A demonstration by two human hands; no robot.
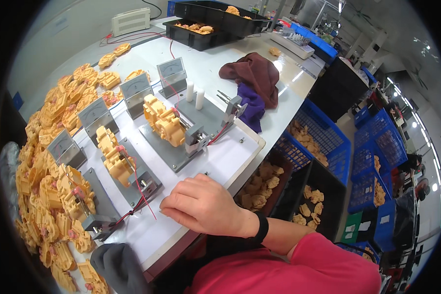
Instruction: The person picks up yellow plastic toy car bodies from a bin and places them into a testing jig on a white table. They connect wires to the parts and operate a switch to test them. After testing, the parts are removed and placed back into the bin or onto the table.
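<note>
My right hand, with a black band on its wrist, rests with curled fingers on the front edge of a white board. Nothing shows in it; its fingertips are partly hidden. My left hand is out of view. Just beyond the right hand, three yellow plastic gear housings sit upright on grey test fixtures: one on the left, a middle one, and one on the right. Red wires run by the middle fixture's metal clamp. Analog panel meters stand behind the fixtures.
A large heap of yellow housings covers the left side. Dark grey cloth lies at the near edge. Brown cloth and purple cloth lie at the right. Black trays stand at the back; blue crates stand beside the table.
</note>
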